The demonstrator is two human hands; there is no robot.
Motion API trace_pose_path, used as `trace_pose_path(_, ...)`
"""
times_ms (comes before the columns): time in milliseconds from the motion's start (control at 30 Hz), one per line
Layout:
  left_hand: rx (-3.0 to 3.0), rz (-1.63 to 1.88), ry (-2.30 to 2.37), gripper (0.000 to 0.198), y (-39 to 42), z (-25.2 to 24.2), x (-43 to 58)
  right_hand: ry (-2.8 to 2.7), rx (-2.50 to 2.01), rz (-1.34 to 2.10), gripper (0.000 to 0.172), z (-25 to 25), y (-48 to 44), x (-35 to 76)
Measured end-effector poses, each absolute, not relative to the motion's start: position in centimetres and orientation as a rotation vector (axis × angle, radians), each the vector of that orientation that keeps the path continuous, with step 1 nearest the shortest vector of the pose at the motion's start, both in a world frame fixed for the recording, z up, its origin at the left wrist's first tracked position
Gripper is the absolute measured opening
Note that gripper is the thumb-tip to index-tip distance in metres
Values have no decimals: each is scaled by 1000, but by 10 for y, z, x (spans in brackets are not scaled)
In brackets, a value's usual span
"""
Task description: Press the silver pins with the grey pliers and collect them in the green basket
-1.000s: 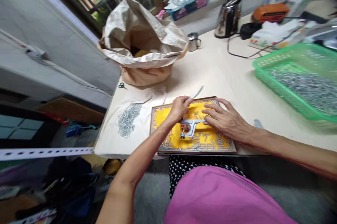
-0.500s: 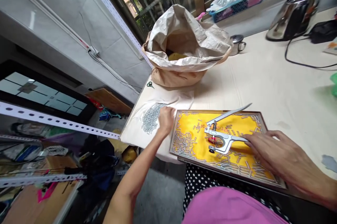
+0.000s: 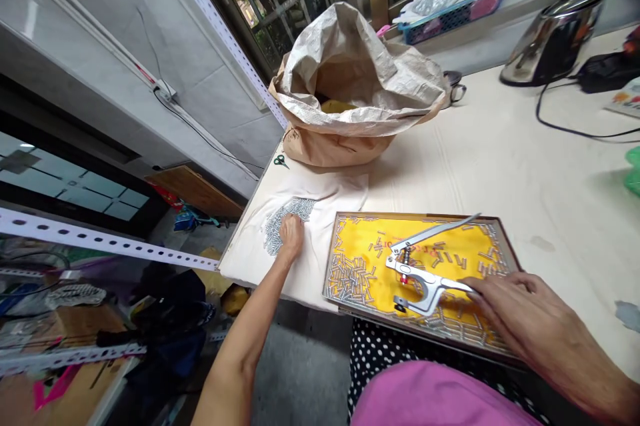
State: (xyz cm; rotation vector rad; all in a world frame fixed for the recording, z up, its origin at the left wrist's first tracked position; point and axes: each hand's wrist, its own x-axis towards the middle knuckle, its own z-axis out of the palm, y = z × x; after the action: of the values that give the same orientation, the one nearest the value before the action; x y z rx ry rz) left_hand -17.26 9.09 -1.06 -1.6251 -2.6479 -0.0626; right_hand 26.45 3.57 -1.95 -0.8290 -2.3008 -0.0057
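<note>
My left hand (image 3: 292,231) is closed, its fingertips down at the right side of a pile of small grey metal pins (image 3: 273,237) on the cloth. What its fingers grip, if anything, is hidden. My right hand (image 3: 515,303) grips one handle of silver hand press pliers (image 3: 429,289), whose other handle stands spread upward. The pliers are over a shallow tray (image 3: 330,246) with a yellow bottom. Loose metal pins (image 3: 353,278) lie in it, thickest at the left end and along the near edge.
A large paper sack (image 3: 340,146) stands open behind the pile. Green-handled scissors (image 3: 281,161) lie by the table's left edge. Farther right are a metal cup (image 3: 454,89), an electric kettle (image 3: 555,39) with a cord, and a blue basket (image 3: 435,27) on the ledge.
My left hand has moved left, away from the tray's edge and onto the pile of pins. My right hand still holds the pliers over the tray, slightly lower in view.
</note>
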Motion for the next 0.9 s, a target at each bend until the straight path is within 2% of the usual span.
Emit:
trace_pose_path(533,-1872,-145,-2558,23,70,-10,-180,-2343,-799,52,15,-28,34,253)
trace_pose_path(633,-1900,-124,-2551,26,58,-9,-178,-2369,-798,52,16,-27,35,251)
trace_pose_path(900,-1884,16,-2561,20,38,-7,-169,-2399,-806,46,18,-31,37,244)
